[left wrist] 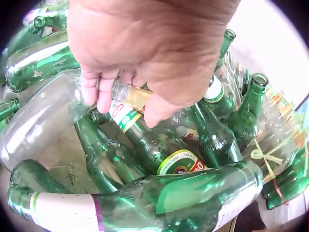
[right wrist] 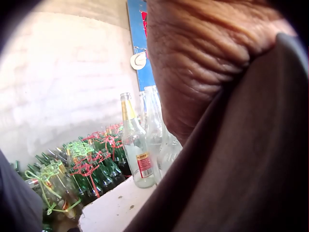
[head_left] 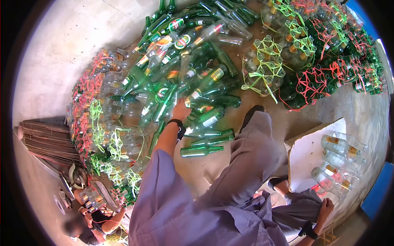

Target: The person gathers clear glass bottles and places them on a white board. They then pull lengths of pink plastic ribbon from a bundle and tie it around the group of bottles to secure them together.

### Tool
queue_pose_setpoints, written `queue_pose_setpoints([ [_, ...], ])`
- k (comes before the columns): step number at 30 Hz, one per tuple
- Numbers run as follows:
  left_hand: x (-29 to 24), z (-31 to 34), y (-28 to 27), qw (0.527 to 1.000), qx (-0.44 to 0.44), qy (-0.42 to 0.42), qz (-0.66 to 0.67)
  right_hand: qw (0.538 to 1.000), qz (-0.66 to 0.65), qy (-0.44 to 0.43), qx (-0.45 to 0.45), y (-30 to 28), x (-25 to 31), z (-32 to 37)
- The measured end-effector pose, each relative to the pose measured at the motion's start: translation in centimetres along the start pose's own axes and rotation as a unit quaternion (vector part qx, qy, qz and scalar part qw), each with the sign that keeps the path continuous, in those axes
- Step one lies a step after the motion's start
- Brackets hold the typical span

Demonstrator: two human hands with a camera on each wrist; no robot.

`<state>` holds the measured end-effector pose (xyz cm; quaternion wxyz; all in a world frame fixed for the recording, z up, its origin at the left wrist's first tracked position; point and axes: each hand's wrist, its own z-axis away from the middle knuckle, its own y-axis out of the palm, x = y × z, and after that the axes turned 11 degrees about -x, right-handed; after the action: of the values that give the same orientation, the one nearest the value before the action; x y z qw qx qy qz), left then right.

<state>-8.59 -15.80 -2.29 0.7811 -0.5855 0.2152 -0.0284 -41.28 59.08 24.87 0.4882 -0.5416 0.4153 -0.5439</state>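
My left hand [head_left: 180, 110] reaches into a heap of loose green and clear bottles. In the left wrist view, the left hand [left wrist: 149, 53] hangs palm toward the camera, fingers pointing down. A clear bottle neck with a gold label [left wrist: 138, 98] lies between its fingers and thumb; I cannot tell whether they grip it. Left of the fingertips lies a clear glass bottle [left wrist: 41, 116], and a labelled green bottle [left wrist: 135, 198] crosses below. My right hand [head_left: 326, 209] rests loosely curled at the knee, on dark trouser cloth [right wrist: 231, 159] in the right wrist view, holding nothing.
Several clear bottles [head_left: 338, 145] stand on a white board [head_left: 301, 164] at right. Bundles tied with green and red strips [head_left: 262, 67] fill the far right; more tied bundles [head_left: 96, 110] line the left wall. Another person [head_left: 98, 221] sits at lower left.
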Motion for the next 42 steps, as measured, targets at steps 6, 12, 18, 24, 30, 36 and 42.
queue_pose_setpoints([
  [6, 0.4, 0.7, 1.3, 1.0, -0.006, 0.0, 0.019, 0.999, -0.017, 0.009, -0.034, 1.0, -1.5, 0.3],
  [12, -1.0, 1.5, 1.7, 0.999, 0.046, -0.009, 0.021, 1.0, 0.011, 0.018, -0.014, 0.6, -0.9, 0.1],
  [18, -0.4, 3.0, 4.0, 1.0, 0.02, 0.016, 0.003, 0.999, 0.022, 0.015, -0.026, 0.3, 0.1, 0.4],
  [24, -1.8, 4.9, 1.7, 0.999, 0.018, 0.044, -0.018, 0.999, 0.034, 0.007, -0.02, 0.1, 0.2, 0.7],
  [30, -0.9, 5.2, 0.7, 0.998, 0.051, 0.029, -0.01, 1.0, 0.014, 0.008, -0.014, 0.5, -1.1, 0.7],
  [36, 0.6, 6.6, -1.4, 0.997, 0.046, 0.054, -0.002, 1.0, 0.014, -0.015, -0.013, 0.9, -2.0, 0.5],
  [42, -0.4, 9.1, -3.6, 0.999, 0.007, 0.039, 0.005, 0.998, 0.01, -0.044, -0.051, 0.6, -0.3, 0.8],
])
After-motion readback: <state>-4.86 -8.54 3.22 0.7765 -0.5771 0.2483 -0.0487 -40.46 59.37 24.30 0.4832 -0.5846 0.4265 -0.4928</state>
